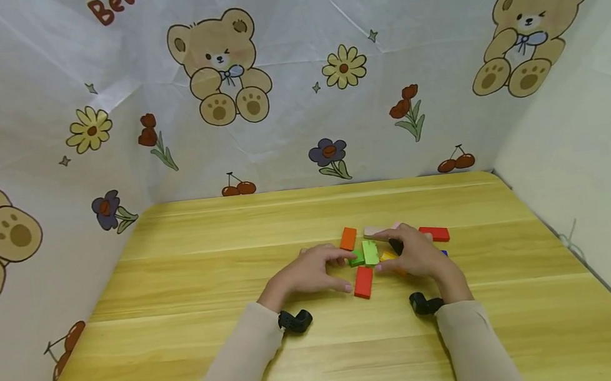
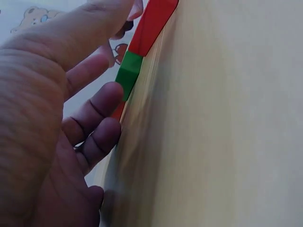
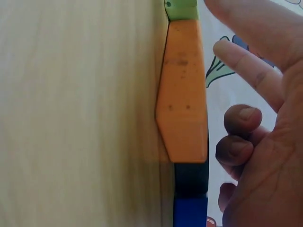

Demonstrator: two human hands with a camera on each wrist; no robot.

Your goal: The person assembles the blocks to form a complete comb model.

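Small coloured blocks lie in a loose cluster between the two hands. My left hand point(image 1: 311, 270) is at the cluster's left, its index finger by the dark green block point(image 1: 356, 259) and its thumb left of a red block point(image 1: 364, 282). In the left wrist view no block shows between its fingers. My right hand point(image 1: 419, 254) hovers over the right part, thumb beside the light green block point(image 1: 370, 252) and an orange block point(image 3: 182, 90). Its index finger extends near a beige block point(image 1: 372, 232), and the other fingers bend loosely. A black block point(image 3: 191, 179) is partly hidden beneath it.
An orange block point(image 1: 348, 238) lies behind the dark green one. Another red block point(image 1: 435, 234) and a blue block point(image 3: 191, 211) are at the right. The wooden table point(image 1: 191, 279) meets a bear-printed cloth point(image 1: 286, 123) at the back.
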